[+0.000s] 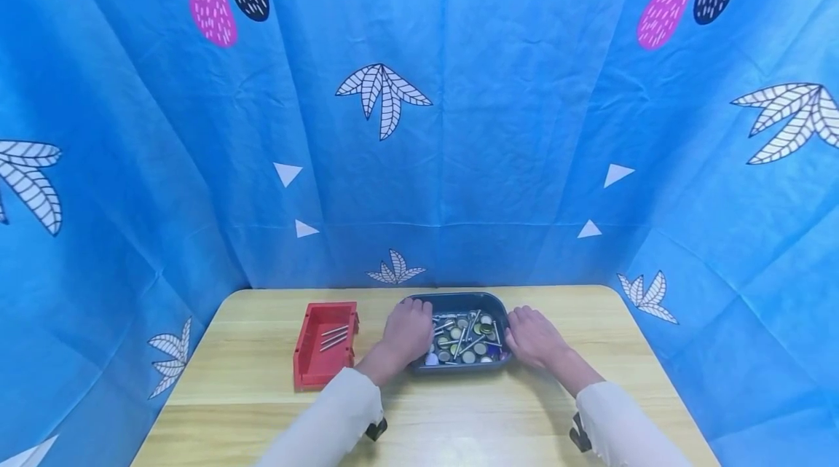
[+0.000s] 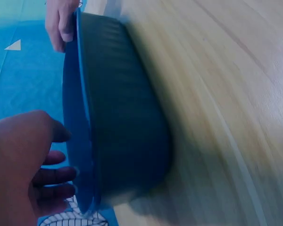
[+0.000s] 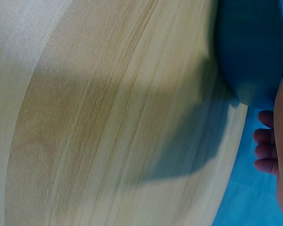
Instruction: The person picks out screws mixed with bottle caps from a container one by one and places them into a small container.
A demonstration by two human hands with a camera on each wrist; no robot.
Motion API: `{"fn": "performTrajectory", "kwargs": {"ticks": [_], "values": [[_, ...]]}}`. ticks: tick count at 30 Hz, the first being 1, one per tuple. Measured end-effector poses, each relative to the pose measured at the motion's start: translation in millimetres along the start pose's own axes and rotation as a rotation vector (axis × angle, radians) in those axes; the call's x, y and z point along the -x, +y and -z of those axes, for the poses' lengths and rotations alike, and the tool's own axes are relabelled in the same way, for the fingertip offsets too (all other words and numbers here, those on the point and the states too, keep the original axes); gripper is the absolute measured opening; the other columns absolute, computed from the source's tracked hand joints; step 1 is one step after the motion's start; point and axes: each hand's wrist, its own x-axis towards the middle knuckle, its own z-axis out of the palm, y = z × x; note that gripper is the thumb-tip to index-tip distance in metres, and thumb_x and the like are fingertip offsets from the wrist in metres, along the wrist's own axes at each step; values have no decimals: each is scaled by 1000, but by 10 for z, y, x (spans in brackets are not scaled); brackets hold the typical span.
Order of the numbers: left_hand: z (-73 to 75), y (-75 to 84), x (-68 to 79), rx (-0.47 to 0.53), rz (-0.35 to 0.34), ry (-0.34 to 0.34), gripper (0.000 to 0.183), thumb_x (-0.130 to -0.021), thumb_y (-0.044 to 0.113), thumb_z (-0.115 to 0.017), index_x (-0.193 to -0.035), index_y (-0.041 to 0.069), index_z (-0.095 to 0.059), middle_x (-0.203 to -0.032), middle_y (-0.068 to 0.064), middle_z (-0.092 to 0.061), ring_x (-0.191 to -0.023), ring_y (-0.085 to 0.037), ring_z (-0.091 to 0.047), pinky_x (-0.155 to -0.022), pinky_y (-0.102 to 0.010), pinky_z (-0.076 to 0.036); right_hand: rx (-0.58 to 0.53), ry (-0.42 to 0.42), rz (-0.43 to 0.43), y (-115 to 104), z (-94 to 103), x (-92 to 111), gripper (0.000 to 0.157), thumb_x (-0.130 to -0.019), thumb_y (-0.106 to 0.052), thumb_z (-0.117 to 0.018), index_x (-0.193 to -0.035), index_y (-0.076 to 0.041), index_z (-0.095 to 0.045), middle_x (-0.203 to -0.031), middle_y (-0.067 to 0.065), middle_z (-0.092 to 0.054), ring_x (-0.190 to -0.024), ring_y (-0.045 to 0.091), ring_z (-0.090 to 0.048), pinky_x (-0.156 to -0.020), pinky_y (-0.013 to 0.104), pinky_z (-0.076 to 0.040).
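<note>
A dark grey-blue tub (image 1: 459,367) with rounded corners stands on the wooden table, filled with round bottle caps (image 1: 468,357) and long silver screws or nails (image 1: 462,342). My left hand (image 1: 409,327) holds its left end, with curled fingers and thumb at the rim in the left wrist view. At the opposite end, my right hand (image 1: 532,336) grips the right rim. In the right wrist view the right hand's fingertips (image 3: 265,151) show beyond the tub's end, while the thumb is out of sight. The left hand covers part of the tub's contents.
Left of the tub sits a red open-front bin (image 1: 303,350) holding several thin metal rods (image 1: 334,337). Both stand on a light wooden table (image 1: 459,416). A blue patterned cloth (image 1: 498,161) hangs behind and on both sides, close to the table's back edge.
</note>
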Motion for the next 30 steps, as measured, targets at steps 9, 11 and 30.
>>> {"fn": "performTrajectory", "kwargs": {"ticks": [9,11,30], "values": [[-30,256,-111,60,-19,-143,39,-99,40,-61,-119,7,-68,-103,-8,-71,-95,-25,-67,-79,-37,-59,0,22,11,-8,9,4,19,-100,-24,-54,-95,-6,-59,-87,5,-56,-82,21,-51,-78,41,-51],[-45,297,-125,55,-32,-172,42,-100,40,-59,-124,8,-68,-106,-8,-72,-96,-25,-68,-81,-37,-59,-7,28,12,-16,22,9,19,-100,-23,-55,-95,-6,-59,-87,6,-57,-83,22,-52,-79,42,-51],[-72,557,-214,222,-46,-303,14,-93,25,-70,-90,12,-72,-81,-2,-71,-69,-19,-66,-52,-30,-54,-13,12,3,-32,35,12,21,-101,-25,-54,-99,-5,-61,-90,6,-59,-86,22,-54,-83,41,-52]]}}
